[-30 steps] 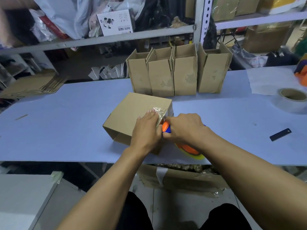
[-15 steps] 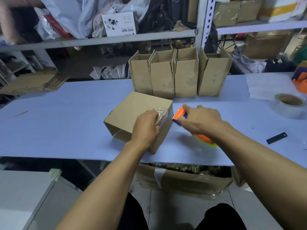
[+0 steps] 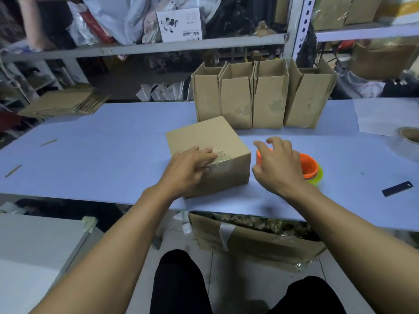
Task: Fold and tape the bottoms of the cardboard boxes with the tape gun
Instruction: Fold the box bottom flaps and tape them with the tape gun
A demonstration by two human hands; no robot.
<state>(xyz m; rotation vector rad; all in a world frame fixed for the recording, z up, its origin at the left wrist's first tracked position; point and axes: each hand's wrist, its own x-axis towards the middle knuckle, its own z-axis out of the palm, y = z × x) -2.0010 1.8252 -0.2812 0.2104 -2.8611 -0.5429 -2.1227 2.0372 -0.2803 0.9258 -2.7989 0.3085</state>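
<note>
Box (image 3: 208, 152) under left grip (image 3: 189, 169), fingers flat, pressing tape at near edge. Right grip (image 3: 277, 164) spread, holding nothing, hovering over tape gun (image 3: 309, 169) on surface (image 3: 102, 152). Box looks light, hollow, crushable (pinch corners, not panel centre).

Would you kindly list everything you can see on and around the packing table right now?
Box being taped: 1, brown, table centre, clear tape on its near edge.
Upright boxes: 4, brown, in a row behind it.
Tape gun: 1, orange and yellow-green, on the table right of the box.
Tape roll: 1, clear, right table edge.
Black strip: 1, right near side of the table.
Flat cardboard: a stack, brown, far left.
Table: 1, pale blue.
Open carton: 1, brown, under the table.
Left hand: flat on the taped edge.
Right hand: fingers spread over the tape gun, not gripping.
</note>
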